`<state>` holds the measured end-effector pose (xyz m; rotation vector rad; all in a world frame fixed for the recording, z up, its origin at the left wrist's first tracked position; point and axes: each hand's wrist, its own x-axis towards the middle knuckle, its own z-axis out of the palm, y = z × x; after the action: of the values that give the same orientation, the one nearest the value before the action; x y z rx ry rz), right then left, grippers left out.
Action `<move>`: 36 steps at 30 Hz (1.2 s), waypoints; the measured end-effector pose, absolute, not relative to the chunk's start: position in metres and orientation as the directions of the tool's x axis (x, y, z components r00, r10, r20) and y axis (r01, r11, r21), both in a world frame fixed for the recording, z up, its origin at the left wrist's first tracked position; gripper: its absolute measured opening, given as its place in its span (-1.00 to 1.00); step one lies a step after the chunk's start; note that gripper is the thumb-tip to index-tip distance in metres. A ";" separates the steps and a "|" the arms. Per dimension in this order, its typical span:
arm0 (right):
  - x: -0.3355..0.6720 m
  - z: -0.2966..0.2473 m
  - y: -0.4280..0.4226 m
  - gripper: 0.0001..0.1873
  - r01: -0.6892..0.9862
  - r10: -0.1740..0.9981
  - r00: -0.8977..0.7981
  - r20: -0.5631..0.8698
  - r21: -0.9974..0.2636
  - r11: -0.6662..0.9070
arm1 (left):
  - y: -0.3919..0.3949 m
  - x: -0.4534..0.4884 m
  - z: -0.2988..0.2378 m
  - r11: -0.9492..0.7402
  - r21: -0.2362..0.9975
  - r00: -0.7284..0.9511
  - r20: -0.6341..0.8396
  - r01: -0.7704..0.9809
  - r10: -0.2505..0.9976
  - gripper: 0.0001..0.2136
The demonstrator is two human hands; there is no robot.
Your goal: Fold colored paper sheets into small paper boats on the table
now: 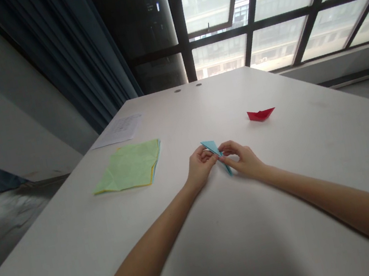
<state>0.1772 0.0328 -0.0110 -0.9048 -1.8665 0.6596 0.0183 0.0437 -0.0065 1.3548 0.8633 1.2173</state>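
Observation:
A folded blue paper piece [212, 147] is held between both hands over the middle of the white table [244, 232]. My left hand [200, 167] pinches its left side with curled fingers. My right hand [241, 159] pinches its right side; one blue tip pokes out below the fingers. A finished red paper boat [261, 114] stands on the table beyond my right hand, apart from both hands.
A stack of coloured paper sheets, green on top [129, 166], lies to the left. A printed white sheet [119, 130] lies beyond the stack near the table's left edge. Dark curtains hang at the far left and large windows stand behind the table.

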 end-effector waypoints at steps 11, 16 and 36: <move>0.176 -0.015 0.036 -0.71 0.123 0.841 -0.261 0.473 -0.848 0.516 | 0.037 0.022 0.000 -0.321 0.947 0.207 0.318 -0.020 0.925 -0.81; 0.177 -0.015 0.036 -0.68 0.030 0.860 -0.252 0.443 -0.885 0.465 | 0.036 0.021 0.004 -0.396 0.912 0.234 0.364 0.106 0.901 -0.77; 0.172 -0.012 0.028 -0.55 0.185 0.774 -0.263 0.577 -0.757 0.627 | 0.033 0.027 0.008 -0.380 0.913 0.091 0.371 0.144 0.924 -0.69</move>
<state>0.1719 0.0280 -0.0116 -0.7771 -1.7821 0.6884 0.0267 0.0331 0.0082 1.6438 1.0718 1.3597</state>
